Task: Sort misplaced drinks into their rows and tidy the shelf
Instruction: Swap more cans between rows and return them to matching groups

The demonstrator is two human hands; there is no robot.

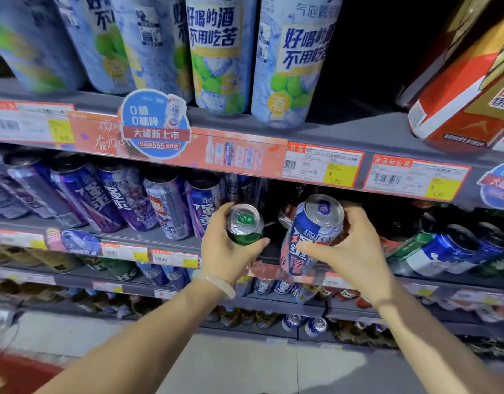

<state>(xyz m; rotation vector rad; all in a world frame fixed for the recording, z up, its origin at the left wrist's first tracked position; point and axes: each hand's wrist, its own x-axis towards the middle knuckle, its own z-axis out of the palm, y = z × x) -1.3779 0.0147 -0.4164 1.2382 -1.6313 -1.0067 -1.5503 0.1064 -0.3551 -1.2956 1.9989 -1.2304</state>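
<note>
My left hand grips a short green can with a silver top and green tab, held in front of the middle shelf. My right hand grips a tall blue, white and pink RIO can, tilted with its top toward me. Both cans hang before a dark gap in the middle shelf. To the left of that gap stands a row of purple RIO cans. Blue and green cans lie in rows at the right of the same shelf.
The upper shelf carries tall pale-blue cans with green fruit and a red and gold box at right. Price tags and a round blue promo sign line its edge. Lower shelves hold more cans. The floor lies below.
</note>
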